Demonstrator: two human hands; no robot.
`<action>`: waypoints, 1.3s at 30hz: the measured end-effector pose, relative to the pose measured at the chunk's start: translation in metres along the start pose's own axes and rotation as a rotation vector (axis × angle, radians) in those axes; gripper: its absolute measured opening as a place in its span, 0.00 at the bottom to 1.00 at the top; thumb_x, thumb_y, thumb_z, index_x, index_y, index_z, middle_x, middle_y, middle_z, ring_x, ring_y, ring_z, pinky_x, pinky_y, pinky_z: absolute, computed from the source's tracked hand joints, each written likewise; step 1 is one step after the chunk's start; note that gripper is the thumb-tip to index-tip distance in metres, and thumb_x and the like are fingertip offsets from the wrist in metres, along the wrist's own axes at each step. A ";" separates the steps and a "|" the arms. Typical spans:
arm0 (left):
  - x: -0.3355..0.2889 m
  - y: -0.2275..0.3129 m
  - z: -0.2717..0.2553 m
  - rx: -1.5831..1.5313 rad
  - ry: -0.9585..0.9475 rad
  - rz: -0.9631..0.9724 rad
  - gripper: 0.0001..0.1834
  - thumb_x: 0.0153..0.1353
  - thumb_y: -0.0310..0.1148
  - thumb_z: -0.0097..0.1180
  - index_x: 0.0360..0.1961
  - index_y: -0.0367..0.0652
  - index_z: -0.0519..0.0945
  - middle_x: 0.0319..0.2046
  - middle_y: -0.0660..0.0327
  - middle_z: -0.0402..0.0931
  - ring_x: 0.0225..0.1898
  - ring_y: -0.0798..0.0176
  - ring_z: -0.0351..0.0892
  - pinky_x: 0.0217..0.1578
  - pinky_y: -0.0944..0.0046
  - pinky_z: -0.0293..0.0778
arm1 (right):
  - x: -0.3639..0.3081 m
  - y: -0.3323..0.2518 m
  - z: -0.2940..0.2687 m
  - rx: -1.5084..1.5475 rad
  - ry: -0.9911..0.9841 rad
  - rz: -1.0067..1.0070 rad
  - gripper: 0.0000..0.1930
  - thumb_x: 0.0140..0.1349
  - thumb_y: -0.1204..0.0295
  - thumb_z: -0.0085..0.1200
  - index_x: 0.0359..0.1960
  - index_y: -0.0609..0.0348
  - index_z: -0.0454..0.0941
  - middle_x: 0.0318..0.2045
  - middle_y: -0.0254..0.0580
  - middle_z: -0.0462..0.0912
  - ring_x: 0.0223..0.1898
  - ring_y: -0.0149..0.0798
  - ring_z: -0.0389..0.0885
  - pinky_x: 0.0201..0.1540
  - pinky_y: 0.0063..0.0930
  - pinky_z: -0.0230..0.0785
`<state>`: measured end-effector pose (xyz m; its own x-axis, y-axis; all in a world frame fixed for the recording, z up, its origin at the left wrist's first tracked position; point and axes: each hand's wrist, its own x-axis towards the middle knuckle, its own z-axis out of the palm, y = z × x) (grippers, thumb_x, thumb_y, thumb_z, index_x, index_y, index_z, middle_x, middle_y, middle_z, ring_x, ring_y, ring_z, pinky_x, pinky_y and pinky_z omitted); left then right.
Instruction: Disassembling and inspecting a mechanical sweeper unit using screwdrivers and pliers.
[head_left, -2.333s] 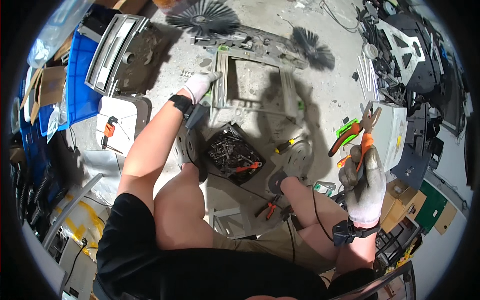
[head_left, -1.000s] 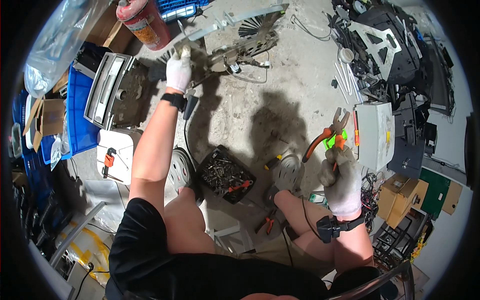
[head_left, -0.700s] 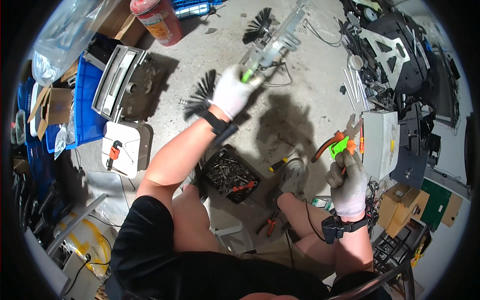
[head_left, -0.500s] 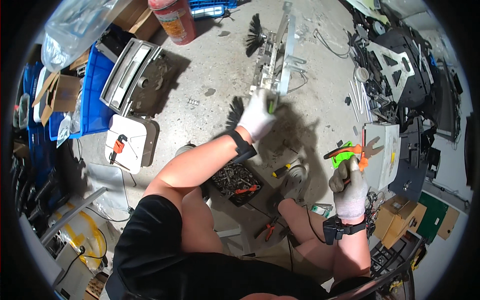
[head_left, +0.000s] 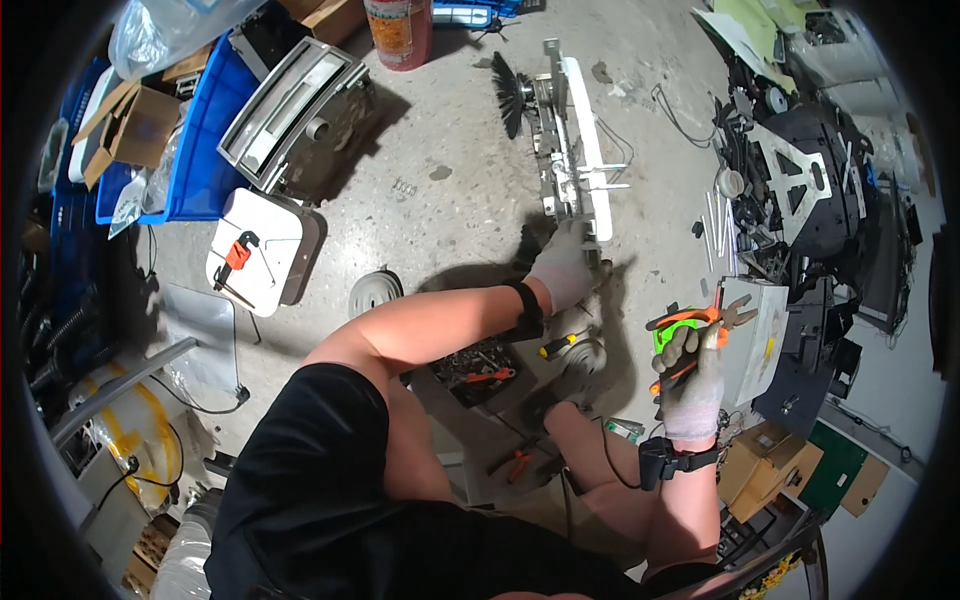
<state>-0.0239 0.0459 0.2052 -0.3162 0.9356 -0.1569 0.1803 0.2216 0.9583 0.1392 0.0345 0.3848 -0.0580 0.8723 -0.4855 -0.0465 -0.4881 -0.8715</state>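
Note:
My left hand (head_left: 563, 268), in a white work glove, is closed around the near end of a long metal frame (head_left: 562, 150). The frame has a pale side rail (head_left: 592, 150) and projecting prongs. A black round brush (head_left: 510, 95) is fixed at its far left side; a second brush is mostly hidden behind my left hand. At the right, my gloved right hand (head_left: 692, 385) holds pliers (head_left: 738, 312) with orange and black handles, their jaws spread. Just behind the pliers lies a bright green object (head_left: 674, 336), partly covered.
Between my legs sits a tray of screws (head_left: 470, 365); a yellow-black screwdriver (head_left: 557, 346) lies beside it. A grey metal box (head_left: 755, 340) stands right of my right hand. Left are a white panel with tools (head_left: 262, 240), a metal housing (head_left: 300, 125) and a blue bin (head_left: 195, 165).
My left hand has moved right and nearer to me, and the frame has swung more upright in the view. The pliers remain in my right hand. The whole view has shifted slightly.

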 end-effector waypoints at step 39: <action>0.003 -0.029 -0.142 -1.077 -0.150 -0.620 0.14 0.67 0.38 0.47 0.47 0.40 0.69 0.43 0.55 0.73 0.48 0.51 0.75 0.49 0.49 0.76 | 0.024 0.001 -0.041 -0.174 0.025 -0.072 0.27 0.68 0.53 0.43 0.60 0.60 0.63 0.46 0.38 0.76 0.44 0.33 0.74 0.44 0.27 0.67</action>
<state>-0.1625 0.0035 0.2105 0.0468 0.7917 -0.6091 -0.8358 0.3650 0.4102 0.1784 0.0558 0.3696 -0.0355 0.9061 -0.4215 0.1241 -0.4145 -0.9015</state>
